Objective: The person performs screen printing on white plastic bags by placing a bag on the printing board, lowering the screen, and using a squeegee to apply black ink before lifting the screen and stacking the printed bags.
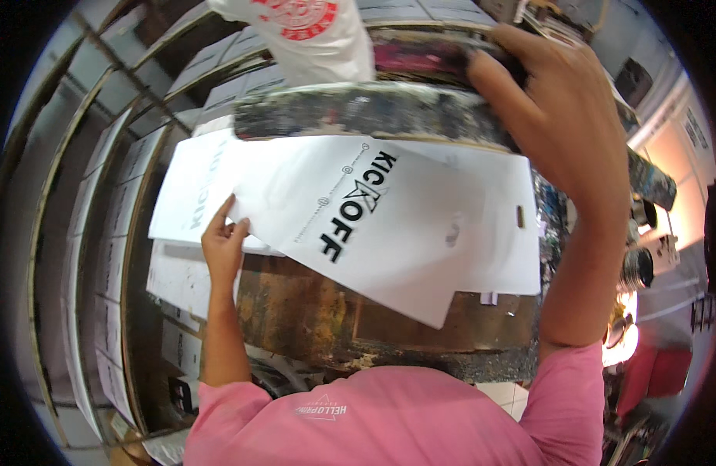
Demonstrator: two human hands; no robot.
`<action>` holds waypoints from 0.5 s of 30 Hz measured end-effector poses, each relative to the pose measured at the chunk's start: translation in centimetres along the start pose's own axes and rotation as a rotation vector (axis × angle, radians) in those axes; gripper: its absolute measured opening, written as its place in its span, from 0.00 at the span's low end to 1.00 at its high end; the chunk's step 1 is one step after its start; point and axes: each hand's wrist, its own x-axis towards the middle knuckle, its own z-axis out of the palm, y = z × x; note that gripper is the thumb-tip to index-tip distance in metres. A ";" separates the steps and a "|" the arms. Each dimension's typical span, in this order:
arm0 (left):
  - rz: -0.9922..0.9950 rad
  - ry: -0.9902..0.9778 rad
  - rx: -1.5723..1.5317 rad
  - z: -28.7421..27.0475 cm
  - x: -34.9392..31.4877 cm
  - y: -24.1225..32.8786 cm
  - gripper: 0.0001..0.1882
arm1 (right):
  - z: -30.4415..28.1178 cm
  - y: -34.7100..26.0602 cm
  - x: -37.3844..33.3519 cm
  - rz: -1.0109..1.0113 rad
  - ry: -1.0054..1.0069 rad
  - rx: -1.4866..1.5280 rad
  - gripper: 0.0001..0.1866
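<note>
My left hand (227, 239) pinches the left edge of a white sheet (420, 241) with bold black lettering. This sheet lies slanted, its lower corner lifted over the worktable (296, 311). Under it, on the right, shows another white piece (501, 241) with a small dark slot. More printed white sheets (179, 186) are stacked at the left. Beyond them a thick, ink-stained frame (358, 113) stands tilted up. My right hand (556, 101) grips its far right part, thumb and fingers apart around the dark edge; some fingertips are hidden.
Racks with rows of white printed sheets (113, 272) stand at the left and back. A white bag with a red print (319, 39) hangs over the frame's far side. Cans (637, 268) stand at the right, near a bright light and a red object (657, 377).
</note>
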 end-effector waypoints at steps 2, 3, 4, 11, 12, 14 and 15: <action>-0.041 0.050 -0.064 -3.9 2.4 -2.1 0.32 | 0.2 -0.5 -0.4 0.080 -0.043 0.031 0.25; -0.023 0.074 -0.098 -5.5 3.9 -2.9 0.34 | -0.1 -0.9 -0.6 0.127 -0.065 0.037 0.25; -0.052 0.063 -0.032 -7.2 5.4 -3.3 0.35 | -0.4 -1.4 -0.6 0.170 -0.095 0.021 0.25; -0.205 0.373 0.859 -16.4 13.8 -9.2 0.42 | 0.6 -1.6 -1.2 0.061 0.115 0.014 0.21; -0.242 0.485 1.180 -15.5 13.4 -8.5 0.44 | -0.3 -2.2 -0.7 0.116 -0.085 0.046 0.21; 0.311 0.438 0.798 -11.4 12.0 -7.0 0.48 | -0.7 -2.9 -0.9 0.150 -0.097 0.015 0.22; 0.191 0.186 0.445 -5.1 9.4 -1.4 0.47 | -0.8 -2.8 -1.5 0.198 -0.110 -0.046 0.23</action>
